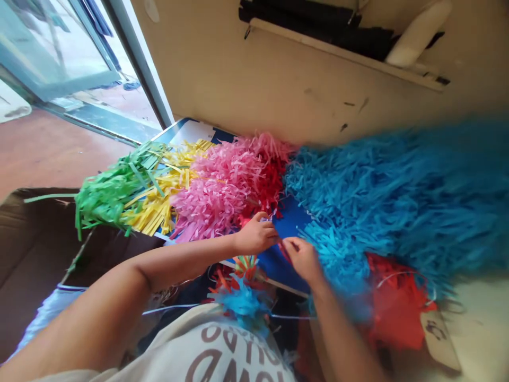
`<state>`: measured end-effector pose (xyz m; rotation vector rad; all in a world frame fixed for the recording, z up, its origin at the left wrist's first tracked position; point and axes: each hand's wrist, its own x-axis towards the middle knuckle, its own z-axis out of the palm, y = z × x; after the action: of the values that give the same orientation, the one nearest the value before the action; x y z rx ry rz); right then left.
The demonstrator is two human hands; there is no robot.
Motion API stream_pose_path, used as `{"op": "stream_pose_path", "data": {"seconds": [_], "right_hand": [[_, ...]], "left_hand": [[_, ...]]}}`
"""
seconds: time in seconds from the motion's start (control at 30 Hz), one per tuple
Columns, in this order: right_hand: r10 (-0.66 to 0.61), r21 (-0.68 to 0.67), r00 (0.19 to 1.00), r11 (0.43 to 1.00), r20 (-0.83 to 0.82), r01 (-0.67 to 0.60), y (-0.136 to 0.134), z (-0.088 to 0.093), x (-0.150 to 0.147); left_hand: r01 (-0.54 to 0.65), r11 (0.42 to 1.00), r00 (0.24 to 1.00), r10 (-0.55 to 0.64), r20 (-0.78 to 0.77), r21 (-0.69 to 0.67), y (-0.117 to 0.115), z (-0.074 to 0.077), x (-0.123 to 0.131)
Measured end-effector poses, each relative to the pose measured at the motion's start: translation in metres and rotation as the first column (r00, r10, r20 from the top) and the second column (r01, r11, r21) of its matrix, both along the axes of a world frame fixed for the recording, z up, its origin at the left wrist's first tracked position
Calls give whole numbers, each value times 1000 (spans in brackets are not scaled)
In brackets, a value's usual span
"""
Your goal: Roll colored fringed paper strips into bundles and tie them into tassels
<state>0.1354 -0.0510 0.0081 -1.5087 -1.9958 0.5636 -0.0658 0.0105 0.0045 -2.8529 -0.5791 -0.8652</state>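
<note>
Left hand (256, 234): curled over blue sheet (292, 220); hold was unclear.
Right hand (303, 258): lay just beside it; grip was unclear.

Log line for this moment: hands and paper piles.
left hand: at blue sheet, beside pink fringe | right hand: at blue sheet, beside blue fringe | grip: unclear

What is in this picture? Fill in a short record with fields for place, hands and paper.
Place: beside a wall, near a glass door
Left hand: fingertips at the blue sheet
Right hand: close beside it, over the same sheet; grip unclear
Piles, left to right: green strips, yellow strips, pink strips, red strips, blue strips
Lap: small blue and orange tuft
</note>
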Motion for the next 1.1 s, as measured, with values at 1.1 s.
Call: {"op": "stream_pose_path", "data": {"seconds": [1.1], "right_hand": [[-270, -173, 580, 960, -769, 218, 10, 27, -34]], "left_hand": [[168, 679, 712, 417, 564, -714, -37, 40, 7]]}}
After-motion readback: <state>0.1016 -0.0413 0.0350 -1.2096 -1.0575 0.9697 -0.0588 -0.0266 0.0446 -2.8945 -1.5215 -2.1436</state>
